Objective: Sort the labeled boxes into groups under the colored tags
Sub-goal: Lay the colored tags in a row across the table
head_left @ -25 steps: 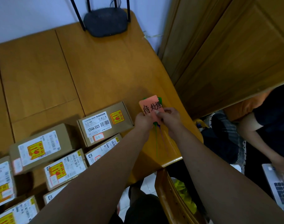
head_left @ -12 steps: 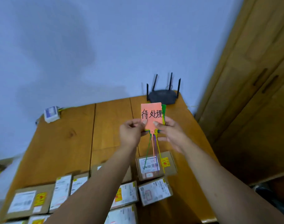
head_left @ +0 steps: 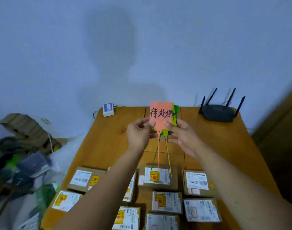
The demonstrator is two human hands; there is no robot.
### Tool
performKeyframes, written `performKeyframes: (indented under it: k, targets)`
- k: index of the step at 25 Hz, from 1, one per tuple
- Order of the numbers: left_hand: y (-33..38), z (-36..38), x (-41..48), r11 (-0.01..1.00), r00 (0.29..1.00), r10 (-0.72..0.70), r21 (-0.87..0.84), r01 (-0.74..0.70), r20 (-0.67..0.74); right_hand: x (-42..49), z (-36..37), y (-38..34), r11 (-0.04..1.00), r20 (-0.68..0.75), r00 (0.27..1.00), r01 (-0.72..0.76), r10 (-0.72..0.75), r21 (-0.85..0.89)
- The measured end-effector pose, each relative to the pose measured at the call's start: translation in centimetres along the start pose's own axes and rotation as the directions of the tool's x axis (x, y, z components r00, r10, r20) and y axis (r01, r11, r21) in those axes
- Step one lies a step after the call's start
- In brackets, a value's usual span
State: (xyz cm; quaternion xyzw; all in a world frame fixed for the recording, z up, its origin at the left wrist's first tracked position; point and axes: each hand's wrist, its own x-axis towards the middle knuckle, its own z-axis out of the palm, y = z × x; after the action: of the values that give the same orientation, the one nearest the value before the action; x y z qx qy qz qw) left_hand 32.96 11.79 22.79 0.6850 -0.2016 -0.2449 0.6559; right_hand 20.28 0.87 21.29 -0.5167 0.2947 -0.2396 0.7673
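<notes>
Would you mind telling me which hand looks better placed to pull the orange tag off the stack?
Probably the left hand: it pinches the orange tag at its left edge, while the right hand grips the side where the green tag fans out behind.

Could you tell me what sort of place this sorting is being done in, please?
Probably a home room or small office rather than a warehouse: a wooden table against a plain wall holds a black router and labeled cardboard boxes, with bags and clutter heaped beside it.
</notes>
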Motion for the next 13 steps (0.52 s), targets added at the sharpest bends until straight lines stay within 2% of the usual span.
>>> performKeyframes:
  k: [4, 8, 13]
  targets:
    - [-0.9, -5.9, 3.2, 1.0, 0.997, -0.011, 0.024, 0.013, -0.078, 3.2, 5.9, 2.5, 1.0, 0.044, 0.999, -0.024, 0.023, 0.015]
    - [-3.6, -13.6, 7.5, 0.997, 0.997, -0.05, -0.063, 0.046, -0.054, 7.7, 14.3, 6.9, 0.997, -0.036, 0.998, -0.059, 0.06, 0.042]
    - [-9.2, -23.4, 15.6, 0.978, 0.975, -0.188, -0.116, 0.175, -0.12, 13.4, 22.3, 13.5, 0.985, -0.105, 0.983, -0.141, 0.152, 0.1]
